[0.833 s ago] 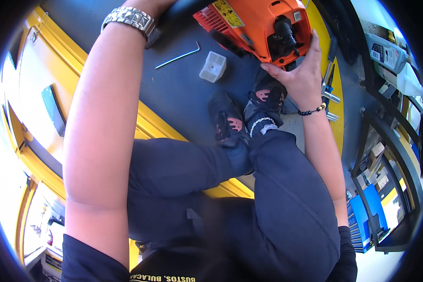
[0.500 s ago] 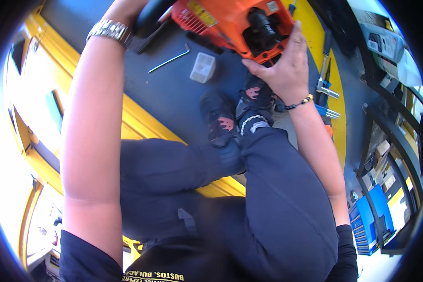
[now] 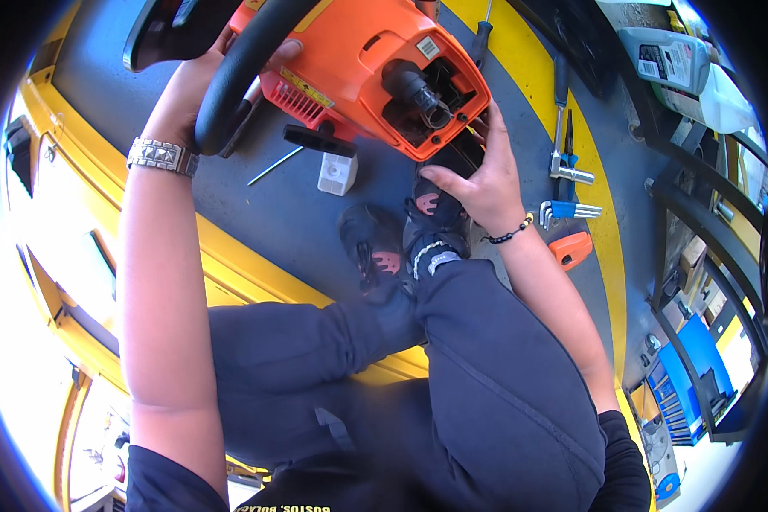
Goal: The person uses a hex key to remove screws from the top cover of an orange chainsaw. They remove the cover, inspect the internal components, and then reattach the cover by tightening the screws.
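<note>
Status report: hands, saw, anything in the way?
Left hand grips orange chainsaw. Right hand spread at its lower edge. White block close by on floor.

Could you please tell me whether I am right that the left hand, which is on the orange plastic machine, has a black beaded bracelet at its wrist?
Not quite: the left hand is on the orange plastic machine, but the head view shows a studded silver metal band at its wrist; the black beaded bracelet is at the wrist of the right hand.
</note>
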`<state>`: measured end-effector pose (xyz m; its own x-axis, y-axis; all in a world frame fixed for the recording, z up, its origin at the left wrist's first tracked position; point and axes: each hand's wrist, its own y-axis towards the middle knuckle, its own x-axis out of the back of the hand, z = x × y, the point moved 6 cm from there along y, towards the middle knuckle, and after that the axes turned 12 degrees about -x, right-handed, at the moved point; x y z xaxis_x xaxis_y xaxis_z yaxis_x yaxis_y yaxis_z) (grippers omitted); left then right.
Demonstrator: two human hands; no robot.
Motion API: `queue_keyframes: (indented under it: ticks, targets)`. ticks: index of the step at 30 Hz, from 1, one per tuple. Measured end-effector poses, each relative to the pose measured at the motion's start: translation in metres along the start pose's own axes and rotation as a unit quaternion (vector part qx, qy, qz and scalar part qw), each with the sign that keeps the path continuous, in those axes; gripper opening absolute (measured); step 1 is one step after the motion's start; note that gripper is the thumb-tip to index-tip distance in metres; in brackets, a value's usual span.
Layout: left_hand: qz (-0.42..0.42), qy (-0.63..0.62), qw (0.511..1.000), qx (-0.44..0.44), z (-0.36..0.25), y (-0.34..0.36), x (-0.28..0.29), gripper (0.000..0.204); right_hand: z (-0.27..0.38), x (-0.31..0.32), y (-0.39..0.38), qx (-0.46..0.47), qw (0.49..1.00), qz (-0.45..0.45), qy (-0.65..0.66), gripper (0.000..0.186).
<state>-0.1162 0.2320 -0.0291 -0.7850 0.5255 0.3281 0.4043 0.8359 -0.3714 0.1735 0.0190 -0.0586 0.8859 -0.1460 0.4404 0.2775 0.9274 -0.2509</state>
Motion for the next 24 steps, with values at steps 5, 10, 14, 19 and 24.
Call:
queue_keyframes:
  ticks: [5,10,14,19,24]
  targets:
    - [0.035,0.000,0.999,0.017,-0.011,0.000,-0.016,0.078,-0.032,0.017,0.011,-0.109,0.961,0.017,0.255,0.049]
    - [0.047,0.039,0.994,-0.087,0.011,0.009,-0.004,0.065,-0.024,0.025,0.021,-0.160,0.960,0.027,0.230,0.037]
    - [0.033,0.080,0.981,-0.176,0.001,0.005,-0.008,0.028,-0.030,0.027,0.023,-0.218,0.935,0.033,0.279,0.031]
    - [0.104,0.249,0.944,-0.190,-0.024,-0.005,-0.016,0.036,-0.032,0.023,0.024,-0.269,0.883,0.047,0.382,0.027]
    - [0.061,0.026,0.992,-0.103,-0.041,-0.010,-0.025,0.046,-0.033,0.028,0.029,-0.284,0.880,0.071,0.375,0.027]
